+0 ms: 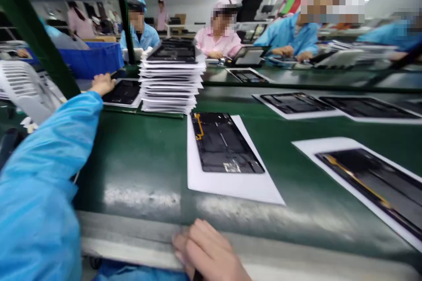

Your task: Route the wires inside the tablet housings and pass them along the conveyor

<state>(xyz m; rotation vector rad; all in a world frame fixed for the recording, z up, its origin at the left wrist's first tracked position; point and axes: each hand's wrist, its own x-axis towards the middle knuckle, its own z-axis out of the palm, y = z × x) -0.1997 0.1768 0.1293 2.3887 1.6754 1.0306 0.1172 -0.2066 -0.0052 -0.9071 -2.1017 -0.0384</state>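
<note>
My left hand (103, 84) reaches far out to the left, at the corner of a dark tablet shell (127, 92) lying on white paper. Its fingers are partly hidden and blurred, so their grip does not show. Low in the middle, my right hand (211, 250) is curled closed at the grey front ledge (132, 232); a bit of something black shows under the fingers. Just beyond it, a tablet shell with a yellow flex cable (224, 142) rests on a white sheet (211, 180). Another such shell (379, 184) lies on paper to the right.
A tall stack of shells and white sheets (171, 83) stands beside my left hand. The green belt (138, 153) carries more shells (296, 103) at the back right. A green post (36, 30), blue bin (92, 59) and white vented object (26, 88) are left. Co-workers sit opposite.
</note>
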